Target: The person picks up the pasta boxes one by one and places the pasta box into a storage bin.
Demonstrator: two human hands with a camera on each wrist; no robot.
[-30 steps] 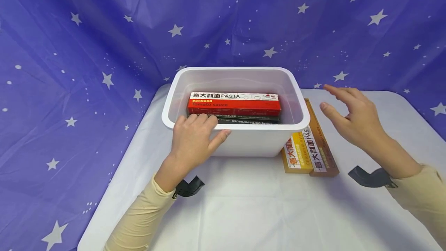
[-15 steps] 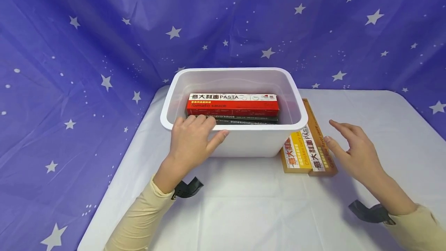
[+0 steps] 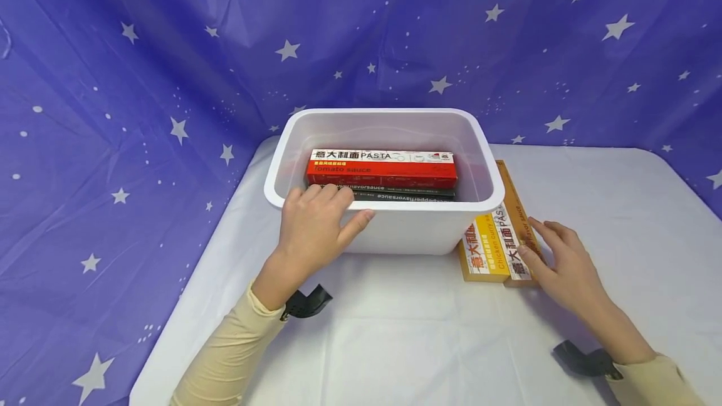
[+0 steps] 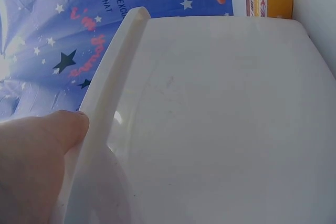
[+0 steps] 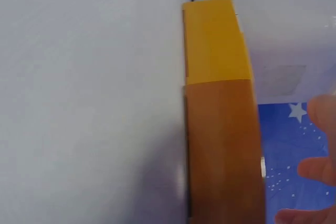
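My left hand grips the front rim of a white plastic bin, fingers over the edge and thumb outside. Inside the bin lies a red and white tomato sauce pasta box, with dark pepper-flavor sauce boxes in front of it. Right of the bin, a yellow chicken curry pasta box and a brown pasta box lie side by side. My right hand is spread with thumb and fingers over the brown box's near end; contact cannot be made out.
A white cloth covers the table. Behind and to the left hangs a purple-blue curtain with white stars. The bin partly covers the yellow box.
My right hand has come down and toward the left, from above the table to the brown pasta box. The left hand stays on the bin's rim.
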